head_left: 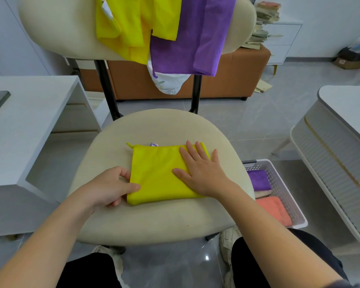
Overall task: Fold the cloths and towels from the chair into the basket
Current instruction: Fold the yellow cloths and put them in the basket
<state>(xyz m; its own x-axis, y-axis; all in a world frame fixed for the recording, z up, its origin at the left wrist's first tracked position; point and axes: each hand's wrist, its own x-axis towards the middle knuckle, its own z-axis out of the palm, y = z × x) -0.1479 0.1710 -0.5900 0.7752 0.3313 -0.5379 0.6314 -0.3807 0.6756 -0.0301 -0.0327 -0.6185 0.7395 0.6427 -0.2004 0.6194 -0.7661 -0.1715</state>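
Note:
A folded yellow cloth (156, 173) lies flat on the beige chair seat (154, 221). My right hand (200, 171) presses on its right half with straight, spread fingers. My left hand (114, 186) pinches the cloth's left edge, thumb on top and fingers curled beneath. Over the chair back (56, 28) hang yellow cloths (131, 21), a purple towel (195, 38) and a white printed cloth (168, 84). The white perforated basket (283, 183) stands on the floor right of the seat and holds folded purple, beige and coral towels.
A white desk (29, 125) stands at the left and a white round-edged table (341, 142) at the right. Behind the chair is an orange bench (227, 80) and a white cabinet with stacked books (264, 23). My knees and shoes are below the seat.

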